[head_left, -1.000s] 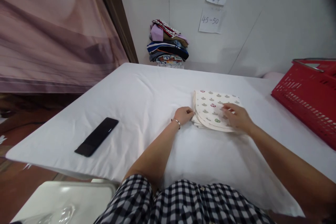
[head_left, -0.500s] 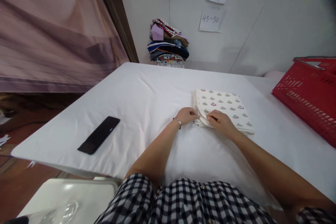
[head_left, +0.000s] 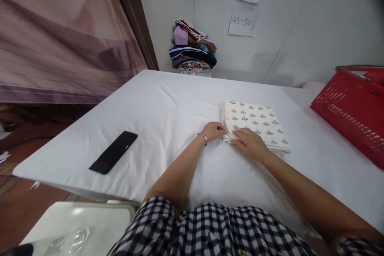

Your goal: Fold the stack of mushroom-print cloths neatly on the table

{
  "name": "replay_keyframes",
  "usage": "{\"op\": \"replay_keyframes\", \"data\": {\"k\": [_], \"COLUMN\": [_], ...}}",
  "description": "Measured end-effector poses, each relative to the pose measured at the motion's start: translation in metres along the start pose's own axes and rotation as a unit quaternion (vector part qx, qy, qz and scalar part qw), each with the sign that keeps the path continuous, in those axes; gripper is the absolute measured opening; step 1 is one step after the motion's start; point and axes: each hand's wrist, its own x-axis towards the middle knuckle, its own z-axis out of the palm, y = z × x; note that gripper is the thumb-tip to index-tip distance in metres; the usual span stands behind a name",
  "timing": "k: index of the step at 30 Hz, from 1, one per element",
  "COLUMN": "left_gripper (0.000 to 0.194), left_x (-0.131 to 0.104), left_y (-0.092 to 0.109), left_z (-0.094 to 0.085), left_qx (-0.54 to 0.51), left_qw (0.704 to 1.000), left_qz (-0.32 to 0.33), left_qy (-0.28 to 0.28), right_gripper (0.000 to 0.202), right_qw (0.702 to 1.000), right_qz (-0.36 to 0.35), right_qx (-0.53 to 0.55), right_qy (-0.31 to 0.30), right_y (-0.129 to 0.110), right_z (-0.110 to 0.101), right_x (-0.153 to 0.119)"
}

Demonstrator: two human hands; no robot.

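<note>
A folded cream cloth (head_left: 255, 122) with grey shapes and a few red ones lies flat on the white-covered table, right of centre. My left hand (head_left: 214, 131), with a bracelet at the wrist, pinches the cloth's near left corner. Laid on the front edge of the same cloth, my right hand (head_left: 249, 143) has its fingers stretched out over the layers near that corner. The underside of the corner is hidden by my fingers.
A black phone (head_left: 114, 152) lies on the left of the white tablecloth (head_left: 180, 100). Folded fabrics (head_left: 193, 48) are stacked by the wall at the back. A red basket (head_left: 354, 108) stands at the right. Below the left edge is a white stool-like surface (head_left: 81, 224).
My right hand has let go of the lifted corner edge and now lies flatter on it, fingers extended. The corner has come down. My left hand has hardly moved.
</note>
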Motion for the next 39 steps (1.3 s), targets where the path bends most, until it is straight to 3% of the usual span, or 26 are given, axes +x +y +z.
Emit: {"op": "replay_keyframes", "data": {"k": [6, 10, 15, 21, 32, 39], "left_gripper": [0.02, 0.019, 0.026, 0.028, 0.029, 0.015], "left_x": [0.0, 0.001, -0.001, -0.003, -0.007, -0.007], "left_y": [-0.001, -0.002, 0.003, 0.011, 0.024, 0.029], "left_z": [-0.001, 0.001, 0.001, 0.003, 0.014, 0.019], "left_qx": [-0.014, -0.016, -0.014, -0.027, 0.042, -0.001], "left_qw": [1.0, 1.0, 1.0, 0.998, 0.995, 0.991], "left_qz": [-0.002, -0.008, -0.026, -0.029, -0.083, -0.125], "left_qy": [-0.016, -0.014, -0.001, 0.043, 0.029, 0.046], "right_gripper": [0.024, 0.025, 0.026, 0.026, 0.025, 0.025], "right_qw": [0.99, 0.98, 0.986, 0.978, 0.977, 0.981], "right_qz": [0.073, 0.108, 0.087, 0.098, 0.094, 0.083], "right_qx": [0.116, 0.137, 0.115, 0.133, 0.113, 0.065], "right_qy": [0.039, 0.091, 0.079, 0.126, 0.155, 0.162], "right_y": [0.002, 0.0, -0.003, -0.003, -0.011, -0.015], "right_z": [-0.005, -0.002, 0.003, 0.003, 0.007, 0.008], "right_x": [0.003, 0.005, 0.005, 0.004, 0.0, -0.003]}}
